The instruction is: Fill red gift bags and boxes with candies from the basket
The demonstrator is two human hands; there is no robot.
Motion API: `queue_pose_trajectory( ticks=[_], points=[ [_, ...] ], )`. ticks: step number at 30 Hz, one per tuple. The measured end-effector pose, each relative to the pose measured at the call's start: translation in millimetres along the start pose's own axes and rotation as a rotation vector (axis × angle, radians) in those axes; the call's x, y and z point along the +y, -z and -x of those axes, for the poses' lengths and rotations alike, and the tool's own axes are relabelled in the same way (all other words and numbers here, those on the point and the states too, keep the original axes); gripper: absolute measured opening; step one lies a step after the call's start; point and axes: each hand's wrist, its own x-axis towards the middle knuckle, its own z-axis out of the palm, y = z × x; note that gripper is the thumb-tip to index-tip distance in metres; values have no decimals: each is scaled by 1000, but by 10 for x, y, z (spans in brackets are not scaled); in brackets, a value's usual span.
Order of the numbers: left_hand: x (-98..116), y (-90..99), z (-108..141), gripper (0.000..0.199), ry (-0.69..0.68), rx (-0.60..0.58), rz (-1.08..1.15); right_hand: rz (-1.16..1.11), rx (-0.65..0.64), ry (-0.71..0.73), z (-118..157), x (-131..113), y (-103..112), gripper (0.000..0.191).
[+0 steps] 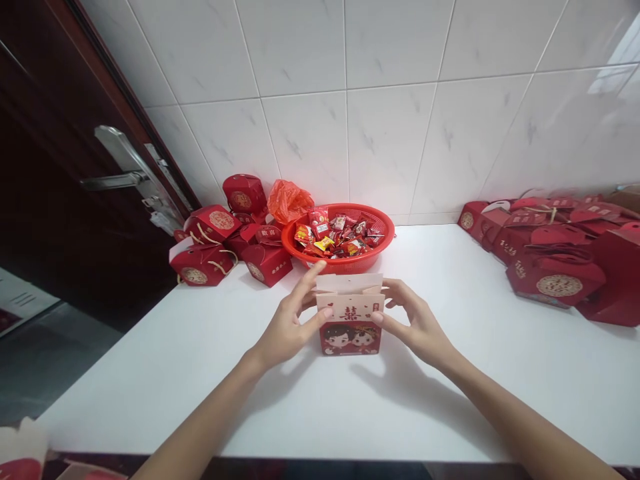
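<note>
A small paper gift box (350,339), red below and pale pink above with two cartoon figures, stands upright on the white table with its top flaps raised. My left hand (293,320) grips its left side, thumb on the front and index finger pointing up past the flap. On the right side, my right hand (413,320) has its thumb on the front edge and its fingers behind. Just beyond the box sits a red plastic basket (377,257) filled with wrapped sweets (345,233).
Several red gift boxes (205,267) with rope handles cluster at the back left, beside a crumpled red plastic bag (290,200). More red boxes (555,280) are piled at the right. A tiled wall (390,133) bounds the table (200,387); a dark door (50,133) stands left.
</note>
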Motion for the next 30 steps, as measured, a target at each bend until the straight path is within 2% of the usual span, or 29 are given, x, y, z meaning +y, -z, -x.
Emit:
queue_pose_trajectory(
  ticks=[2,5,12,17,22,27,30],
  points=[
    [-36,-10,-76,77,27,3,68,-10,21,-43,-25,55,7,37],
    [-56,-29,-201,68,48,-26,111,-46,25,-79,-58,98,24,36],
    [-57,-133,-540,41,-44,-47,82,112,128,58,-115,116,180,38],
    [-201,-254,-699,24,-64,-14,90,106,189,100,-162,212,288,30],
    [-347,-361,-637,24,-54,96,99,70,241,83,-178,235,271,29],
    [-377,-472,-456,21,-112,122,28,31,325,38,-177,240,211,27],
    [-369,-504,-393,18,-158,184,-10,31,260,-22,-170,243,204,32]
  ],
)
